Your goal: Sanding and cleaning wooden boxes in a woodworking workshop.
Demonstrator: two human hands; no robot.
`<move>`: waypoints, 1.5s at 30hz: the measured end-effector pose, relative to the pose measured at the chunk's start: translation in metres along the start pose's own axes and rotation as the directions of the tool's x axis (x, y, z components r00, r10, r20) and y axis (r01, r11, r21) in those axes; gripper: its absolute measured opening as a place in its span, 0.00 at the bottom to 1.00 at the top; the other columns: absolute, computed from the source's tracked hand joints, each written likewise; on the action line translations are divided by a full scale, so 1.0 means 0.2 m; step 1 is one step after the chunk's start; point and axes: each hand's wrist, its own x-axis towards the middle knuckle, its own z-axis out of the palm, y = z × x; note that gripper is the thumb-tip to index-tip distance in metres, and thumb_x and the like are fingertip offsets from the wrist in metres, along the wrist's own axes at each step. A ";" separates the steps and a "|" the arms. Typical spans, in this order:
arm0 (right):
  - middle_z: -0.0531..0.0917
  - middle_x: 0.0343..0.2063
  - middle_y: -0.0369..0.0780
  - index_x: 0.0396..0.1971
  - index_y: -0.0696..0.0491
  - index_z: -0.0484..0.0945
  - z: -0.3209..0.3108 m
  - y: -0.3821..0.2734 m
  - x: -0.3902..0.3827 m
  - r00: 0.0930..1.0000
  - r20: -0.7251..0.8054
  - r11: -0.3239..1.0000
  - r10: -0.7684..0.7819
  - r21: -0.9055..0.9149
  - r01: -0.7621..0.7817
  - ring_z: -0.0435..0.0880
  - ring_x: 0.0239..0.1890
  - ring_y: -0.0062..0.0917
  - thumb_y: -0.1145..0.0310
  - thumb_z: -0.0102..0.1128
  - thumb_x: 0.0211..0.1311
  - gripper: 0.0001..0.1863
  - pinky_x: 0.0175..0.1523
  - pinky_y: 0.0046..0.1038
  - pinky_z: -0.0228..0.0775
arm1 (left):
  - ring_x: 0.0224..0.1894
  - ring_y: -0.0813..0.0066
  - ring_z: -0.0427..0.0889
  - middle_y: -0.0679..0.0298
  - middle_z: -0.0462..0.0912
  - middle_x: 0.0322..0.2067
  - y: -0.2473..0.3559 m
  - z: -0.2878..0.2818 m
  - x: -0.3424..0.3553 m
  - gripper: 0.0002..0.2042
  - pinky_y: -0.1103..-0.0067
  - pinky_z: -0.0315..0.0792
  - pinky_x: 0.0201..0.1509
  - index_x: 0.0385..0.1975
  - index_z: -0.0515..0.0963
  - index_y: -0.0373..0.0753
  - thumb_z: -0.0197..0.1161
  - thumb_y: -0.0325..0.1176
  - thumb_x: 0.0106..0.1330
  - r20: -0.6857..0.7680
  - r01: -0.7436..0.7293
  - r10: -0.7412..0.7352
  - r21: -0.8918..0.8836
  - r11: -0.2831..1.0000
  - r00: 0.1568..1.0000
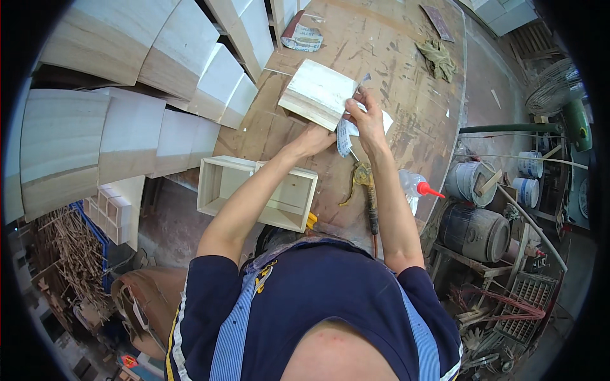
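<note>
On the scarred brown bench (394, 47), 1 pale wooden box (319, 93) is resting ahead of the person, between the stacked boxes (124, 130) at the left and the crumpled cloth (438, 60) at the right. The left hand (318, 140) is bracing the near side of this box; its fingertips are partly disappearing below the edge, so how far they are opening cannot be told. The right hand (367, 120) is pinching a strip of sandpaper (344, 138) between nearly closed thumb and fingers, beside the right end of the box. Assembly of the box is appearing complete, its panels forming a solid block shape; sanding is seemingly in progress at that end. The visible faces are showing no clear boundary between smoothed and rough wood, so the amount remaining cannot be told. A 2nd box (211, 182), open and thin-walled, is lying beneath the left forearm in this view; its finish is not showing clearly. The sandpaper is curving stiffly, its printed pale backing facing outward. The wood is displaying light, straight grain and square corners. Nearby, a clear plastic bottle (410, 182) is carrying a tapered red nozzle.
</note>
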 end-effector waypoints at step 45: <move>0.70 0.27 0.38 0.45 0.52 0.70 0.04 -0.20 -0.10 0.770 0.584 -0.252 -0.257 -0.810 0.530 0.73 0.28 0.30 0.79 0.47 0.44 0.23 0.31 0.28 0.68 | 0.55 0.57 0.60 0.54 0.63 0.52 -0.05 0.04 0.03 0.24 0.69 0.56 0.58 0.50 0.63 0.38 0.55 0.38 0.51 0.054 0.020 -0.056 0.519 0.855 0.997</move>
